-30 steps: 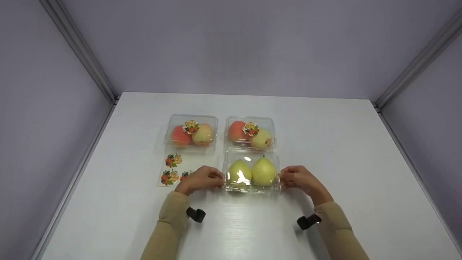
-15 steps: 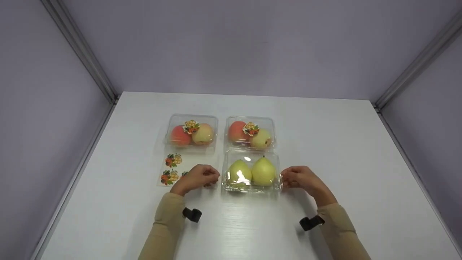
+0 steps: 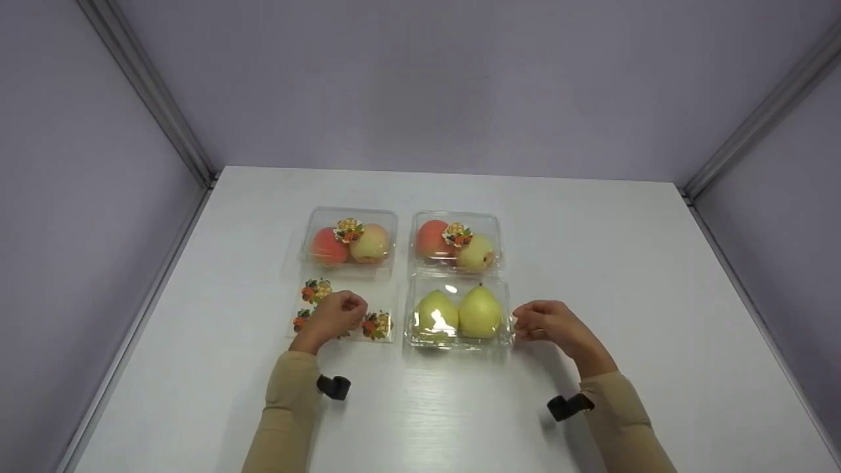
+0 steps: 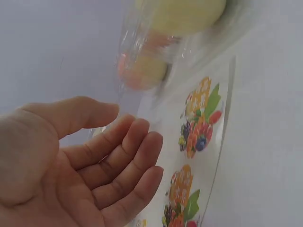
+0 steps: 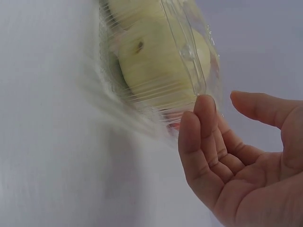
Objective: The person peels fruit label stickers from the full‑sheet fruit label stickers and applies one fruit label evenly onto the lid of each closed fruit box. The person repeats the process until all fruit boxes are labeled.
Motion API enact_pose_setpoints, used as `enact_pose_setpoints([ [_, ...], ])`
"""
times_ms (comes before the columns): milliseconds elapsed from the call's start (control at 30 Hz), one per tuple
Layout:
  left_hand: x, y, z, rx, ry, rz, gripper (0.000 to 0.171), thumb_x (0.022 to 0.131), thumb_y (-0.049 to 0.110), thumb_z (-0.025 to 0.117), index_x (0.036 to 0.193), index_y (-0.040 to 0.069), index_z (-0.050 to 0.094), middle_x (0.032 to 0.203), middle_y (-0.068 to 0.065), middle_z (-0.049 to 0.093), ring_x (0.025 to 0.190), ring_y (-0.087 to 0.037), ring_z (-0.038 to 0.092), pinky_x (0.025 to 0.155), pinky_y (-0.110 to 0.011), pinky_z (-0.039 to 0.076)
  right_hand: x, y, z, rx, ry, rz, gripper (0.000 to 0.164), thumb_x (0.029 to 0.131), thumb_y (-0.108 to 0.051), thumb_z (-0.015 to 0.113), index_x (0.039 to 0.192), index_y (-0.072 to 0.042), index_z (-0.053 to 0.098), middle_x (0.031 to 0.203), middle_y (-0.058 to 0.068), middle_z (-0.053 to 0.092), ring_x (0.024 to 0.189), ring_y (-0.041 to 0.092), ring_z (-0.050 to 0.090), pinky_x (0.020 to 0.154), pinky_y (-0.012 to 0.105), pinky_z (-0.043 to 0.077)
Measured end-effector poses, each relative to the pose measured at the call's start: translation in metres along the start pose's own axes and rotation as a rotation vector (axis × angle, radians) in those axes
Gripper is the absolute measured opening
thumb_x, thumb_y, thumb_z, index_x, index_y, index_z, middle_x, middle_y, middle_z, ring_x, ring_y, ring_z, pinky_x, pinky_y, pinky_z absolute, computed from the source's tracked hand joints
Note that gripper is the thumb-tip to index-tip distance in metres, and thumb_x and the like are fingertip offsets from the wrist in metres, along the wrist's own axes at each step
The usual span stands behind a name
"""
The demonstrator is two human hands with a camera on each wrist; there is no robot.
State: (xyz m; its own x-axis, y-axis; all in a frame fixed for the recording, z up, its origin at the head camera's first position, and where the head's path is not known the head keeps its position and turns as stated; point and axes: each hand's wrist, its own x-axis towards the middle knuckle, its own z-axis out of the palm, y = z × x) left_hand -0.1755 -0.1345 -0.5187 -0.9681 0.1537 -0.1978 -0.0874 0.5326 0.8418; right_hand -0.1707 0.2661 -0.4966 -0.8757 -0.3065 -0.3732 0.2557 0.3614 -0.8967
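My left hand (image 3: 334, 316) hovers over a sheet of fruit stickers (image 3: 387, 336), its fingers loosely curled with nothing between them. In the left wrist view a printed fruit sticker (image 4: 201, 118) lies just beyond the fingertips. A clear plastic clamshell box (image 3: 458, 279) holding two green-yellow pears (image 3: 479, 311) stands right of the sheet, its lid down. Beside that box's right side is my right hand (image 3: 552, 328), fingers relaxed and thumb apart. In the right wrist view, its fingertips (image 5: 204, 106) are right at the box's edge.
Behind stand two more clear boxes, the left box (image 3: 315, 217) and the right box (image 3: 487, 220), each with a red and a pale fruit and a fruit sticker on the lid. The white table (image 3: 604, 263) is bordered by grey-lilac walls (image 3: 427, 85).
My left hand has left the pear box and moved left over the sticker sheet, uncovering a sticker at its right corner. My right hand has shifted slightly right. The boxes stay in place.
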Motion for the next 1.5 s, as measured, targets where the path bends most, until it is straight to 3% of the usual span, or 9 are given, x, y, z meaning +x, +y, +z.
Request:
enact_pose_setpoints([
  [233,-0.002,-0.017,-0.008,0.160,0.232,-0.103,0.021,0.092,0.015,0.056,0.105,0.000,0.065,0.100,-0.019,0.069,0.089,-0.027,0.065,0.076,-0.038,0.053,-0.003,-0.003,0.004,-0.006,0.041,0.009,0.034,0.097,-0.019,0.053,0.115,0.010,0.055,0.079,-0.006,0.061,0.075,0.007,0.062,0.074,0.021,0.055],
  [533,-0.007,-0.032,-0.022,0.208,0.372,-0.187,0.026,0.089,0.010,0.056,0.109,-0.005,0.062,0.098,-0.023,0.068,0.078,-0.027,0.064,0.070,-0.041,0.051,-0.004,-0.005,0.006,0.002,0.048,-0.006,0.036,0.096,-0.020,0.055,0.114,0.011,0.056,0.077,-0.006,0.061,0.074,0.007,0.062,0.075,0.023,0.055],
  [633,-0.006,-0.036,-0.025,0.244,0.406,-0.219,0.028,0.089,0.012,0.058,0.109,-0.006,0.062,0.099,-0.023,0.065,0.081,-0.028,0.061,0.071,-0.043,0.051,-0.003,-0.005,0.006,0.004,0.053,-0.010,0.034,0.096,-0.018,0.054,0.113,0.011,0.056,0.078,-0.006,0.061,0.075,0.007,0.062,0.074,0.022,0.055],
  [733,-0.006,-0.040,-0.025,0.268,0.430,-0.246,0.032,0.089,0.015,0.060,0.111,-0.008,0.060,0.105,-0.026,0.062,0.093,-0.036,0.060,0.076,-0.047,0.051,-0.003,-0.004,0.007,0.010,0.060,-0.010,0.032,0.096,-0.015,0.052,0.114,0.012,0.055,0.078,-0.005,0.060,0.075,0.007,0.061,0.074,0.022,0.055],
  [900,-0.006,-0.045,-0.024,0.262,0.456,-0.275,0.047,0.087,0.022,0.065,0.118,-0.012,0.054,0.120,-0.032,0.050,0.113,-0.044,0.047,0.089,-0.054,0.046,-0.004,-0.003,0.007,0.011,0.060,-0.013,0.035,0.095,-0.012,0.049,0.117,0.015,0.053,0.079,-0.005,0.061,0.075,0.006,0.061,0.074,0.022,0.055],
  [1233,-0.008,-0.048,-0.028,0.256,0.413,-0.292,0.057,0.088,0.022,0.065,0.126,-0.017,0.046,0.126,-0.037,0.045,0.120,-0.050,0.042,0.098,-0.056,0.042,-0.003,-0.003,0.007,0.068,0.010,-0.020,0.025,0.096,-0.018,0.055,0.106,0.005,0.058,0.078,-0.005,0.061,0.073,0.007,0.062,0.074,0.022,0.056],
  [1500,-0.008,-0.050,-0.028,0.219,0.434,-0.269,0.053,0.088,0.017,0.065,0.125,-0.017,0.049,0.124,-0.037,0.050,0.118,-0.050,0.045,0.100,-0.055,0.040,-0.004,-0.004,0.007,0.059,0.010,-0.027,0.029,0.097,-0.015,0.051,0.113,0.009,0.056,0.079,-0.006,0.062,0.074,0.006,0.062,0.074,0.022,0.056],
])
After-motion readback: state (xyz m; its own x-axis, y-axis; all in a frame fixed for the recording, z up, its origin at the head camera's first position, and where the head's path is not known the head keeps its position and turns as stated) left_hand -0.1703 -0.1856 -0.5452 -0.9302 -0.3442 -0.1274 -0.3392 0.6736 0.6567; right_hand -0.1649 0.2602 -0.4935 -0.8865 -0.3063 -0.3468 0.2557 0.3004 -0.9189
